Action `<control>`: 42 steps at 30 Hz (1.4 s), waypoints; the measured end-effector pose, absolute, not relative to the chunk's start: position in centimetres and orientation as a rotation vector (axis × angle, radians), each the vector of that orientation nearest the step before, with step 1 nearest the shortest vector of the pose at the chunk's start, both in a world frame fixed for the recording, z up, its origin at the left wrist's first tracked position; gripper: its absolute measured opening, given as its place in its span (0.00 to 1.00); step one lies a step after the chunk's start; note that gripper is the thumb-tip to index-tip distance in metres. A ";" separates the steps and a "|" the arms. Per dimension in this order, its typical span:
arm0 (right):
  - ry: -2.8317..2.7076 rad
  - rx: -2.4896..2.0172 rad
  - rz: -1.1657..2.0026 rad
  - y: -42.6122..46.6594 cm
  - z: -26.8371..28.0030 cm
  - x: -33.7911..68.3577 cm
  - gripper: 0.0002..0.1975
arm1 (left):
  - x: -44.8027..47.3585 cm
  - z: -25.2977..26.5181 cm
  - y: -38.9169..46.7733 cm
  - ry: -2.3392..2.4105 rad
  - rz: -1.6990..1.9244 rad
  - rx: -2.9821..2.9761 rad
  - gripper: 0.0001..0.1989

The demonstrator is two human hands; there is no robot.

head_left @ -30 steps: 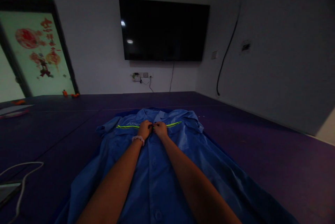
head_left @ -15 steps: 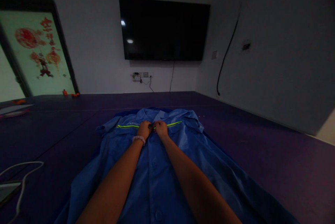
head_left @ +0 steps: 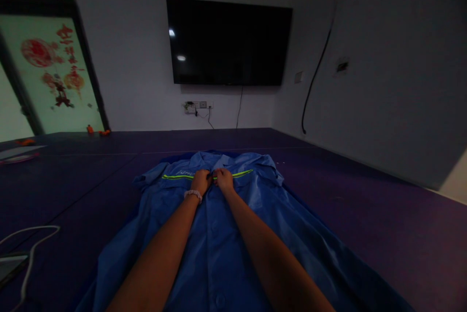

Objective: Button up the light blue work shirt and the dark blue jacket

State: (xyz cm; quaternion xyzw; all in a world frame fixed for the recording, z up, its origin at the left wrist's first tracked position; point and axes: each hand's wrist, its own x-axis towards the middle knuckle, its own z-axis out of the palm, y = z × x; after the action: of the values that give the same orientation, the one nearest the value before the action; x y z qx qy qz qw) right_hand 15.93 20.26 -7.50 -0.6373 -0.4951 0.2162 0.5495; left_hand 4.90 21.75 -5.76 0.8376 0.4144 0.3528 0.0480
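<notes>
While both hands [head_left: 201,182] pinch it, the shirt [head_left: 213,244] lies beneath.

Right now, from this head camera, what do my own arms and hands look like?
The left hand and right hand are ungloved, and both forearms are bare. A pale pink, bumpy, ring-shaped band circles the left wrist; the right wrist shows nothing worn. The band's material is unclear.

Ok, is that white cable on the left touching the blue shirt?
Apart. The head view shows purple surface between the visible white cable and the blue shirt.
</notes>
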 end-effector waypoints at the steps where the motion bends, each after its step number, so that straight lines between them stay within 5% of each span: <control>1: -1.170 -1.508 0.513 20.2 -7.5 15.9 0.17 | 4.9 -5.8 21.8 1.258 1.077 2.550 0.07; 24: -1.157 -1.495 0.533 20.2 -7.4 15.9 0.15 | 4.7 -5.8 22.4 1.038 1.220 1.913 0.08; 34: -1.208 -1.501 0.535 17.2 -6.8 15.9 0.13 | 3.0 -4.7 19.0 1.013 1.015 1.692 0.17; 42: -1.336 -1.627 0.455 12.4 -6.5 15.4 0.09 | 2.2 -5.7 14.9 1.282 0.952 1.805 0.11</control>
State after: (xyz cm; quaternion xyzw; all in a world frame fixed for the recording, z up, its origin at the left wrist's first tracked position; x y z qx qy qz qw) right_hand 15.36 12.41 -6.52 -0.6651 -0.5463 0.1859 0.4741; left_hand 2.18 14.86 -5.65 0.6993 0.4967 0.3690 0.3579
